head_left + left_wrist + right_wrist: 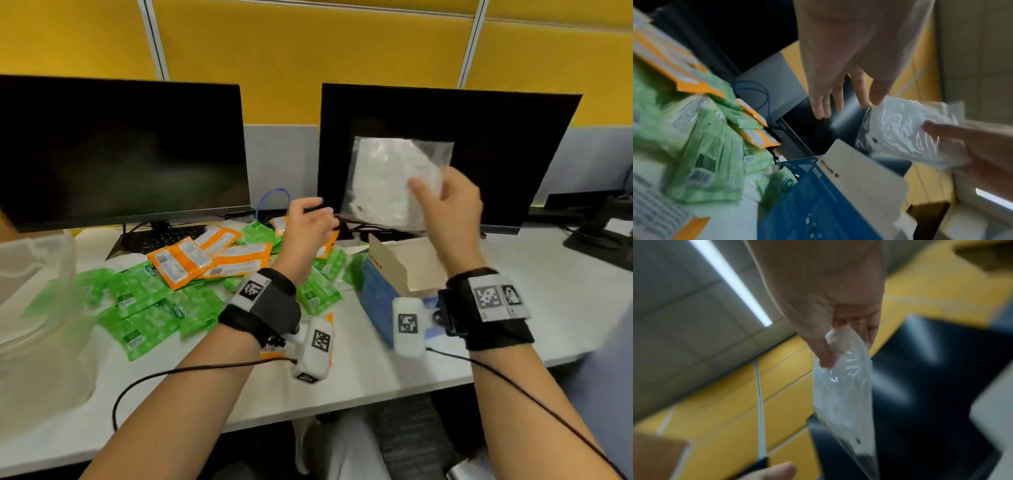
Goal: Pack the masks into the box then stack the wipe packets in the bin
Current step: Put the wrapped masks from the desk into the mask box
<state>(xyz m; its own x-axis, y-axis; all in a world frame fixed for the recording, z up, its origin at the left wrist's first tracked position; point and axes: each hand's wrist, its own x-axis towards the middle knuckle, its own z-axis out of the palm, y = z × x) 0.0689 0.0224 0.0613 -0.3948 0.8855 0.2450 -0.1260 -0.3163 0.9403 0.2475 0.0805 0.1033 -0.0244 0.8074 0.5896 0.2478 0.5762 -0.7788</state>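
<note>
Masks: one bagged mask [394, 181] in view, raised above the open box [394, 274]; light, limp and slick in its clear wrap, best pinched at an edge.
Bin: one clear bin [34, 291] at the table's [342, 377] left end.
Wipe packets: green packets [147, 308], roughly a dozen, and about five orange packets [205, 253], heaped and overlapping; soft, flat and probably slippery.
Right hand [448, 209]: its grip pinches the bag's lower corner.
Left hand [308, 222]: fingers loose, holding nothing.
</note>
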